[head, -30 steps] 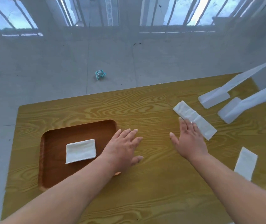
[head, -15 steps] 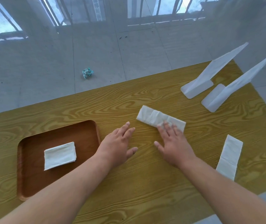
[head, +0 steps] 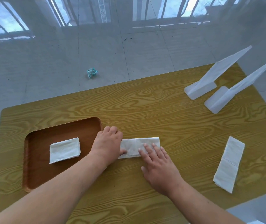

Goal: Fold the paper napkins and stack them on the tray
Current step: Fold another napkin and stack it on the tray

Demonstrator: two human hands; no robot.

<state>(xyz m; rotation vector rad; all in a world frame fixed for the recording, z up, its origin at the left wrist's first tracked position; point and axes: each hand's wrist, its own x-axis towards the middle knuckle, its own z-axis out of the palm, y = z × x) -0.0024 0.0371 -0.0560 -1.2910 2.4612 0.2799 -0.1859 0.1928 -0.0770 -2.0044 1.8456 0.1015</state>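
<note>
Napkin being worked: the long napkin (head: 139,147) lies flat on the table (head: 169,120), just to the right of the tray (head: 36,175); its long axis runs left to right, along the table's near edge, with its left end toward the tray.
Left hand: the left hand (head: 108,145) covers the napkin's left end, fingers curled down on it, thumb on the paper; whether it pinches the paper I cannot tell.
Right hand: the right hand (head: 159,167) lies open and flat, fingertips (head: 146,147) pressing on the napkin's right half.
Tray: holds one folded napkin (head: 64,150), lying flat near its middle, long axis left to right, slightly tilted.
Spare napkin: a second long napkin (head: 229,164) lies well to the right of the tray, past the right hand, its long axis running roughly near to far.
Stands: two white plastic stands (head: 209,83) sit far right of the tray, at the table's far corner.
</note>
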